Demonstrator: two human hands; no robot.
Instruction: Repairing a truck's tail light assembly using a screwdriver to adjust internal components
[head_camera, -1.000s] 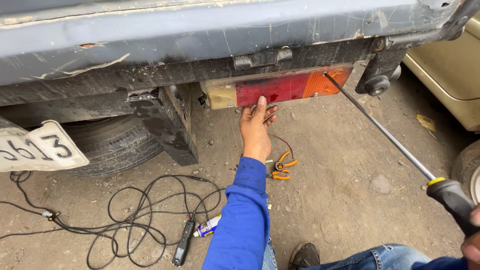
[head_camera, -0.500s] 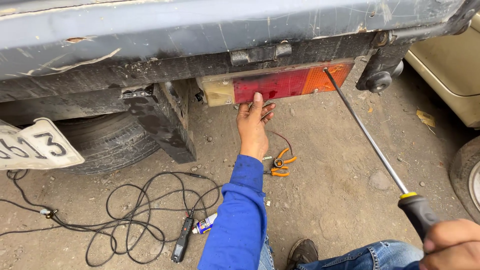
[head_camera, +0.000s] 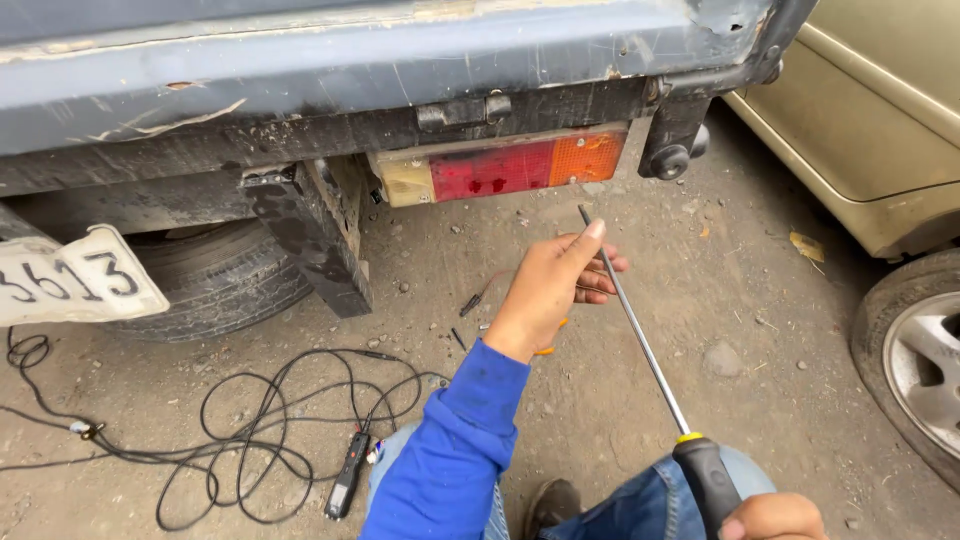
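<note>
Two hands: both busy with one long screwdriver (head_camera: 640, 340), so here's the rundown.
Screwdriver: thin round steel shaft, shiny, running diagonally from centre frame down to the lower right; black grip with a yellow collar where shaft meets handle.
Left hand (head_camera: 555, 285): centre of frame, blue sleeve, fingers loosely curled around the upper part of the shaft, index finger stretched along it toward the tip. Grasping the shaft, not squeezing hard.
Right hand (head_camera: 770, 518): bottom edge, lower right, mostly cut off; what shows is closed around the black handle.
Tip: sits just past the left fingertips, pointing up toward the tail light, well short of it.
Tail light (head_camera: 500, 170): upper centre, long rectangular plastic lens, cream, red and orange sections, dusty and speckled.
Truck body (head_camera: 350, 70): across the top, blue-grey painted metal, chipped and scratched, black grimy frame below.
Mud flap (head_camera: 310, 240): black rubber slab, hanging left of centre.
Tyre (head_camera: 215, 280): worn tread, behind the flap.
Number plate (head_camera: 75, 275): white, bent, far left.
Cable (head_camera: 250, 420): thin black wire in loose loops, lower left, ending near a small black tester (head_camera: 345, 485).
Ground (head_camera: 600, 420): packed grey-brown dirt, pebbles and bits of debris.
Car (head_camera: 880, 130): beige panel and alloy wheel, right edge.
</note>
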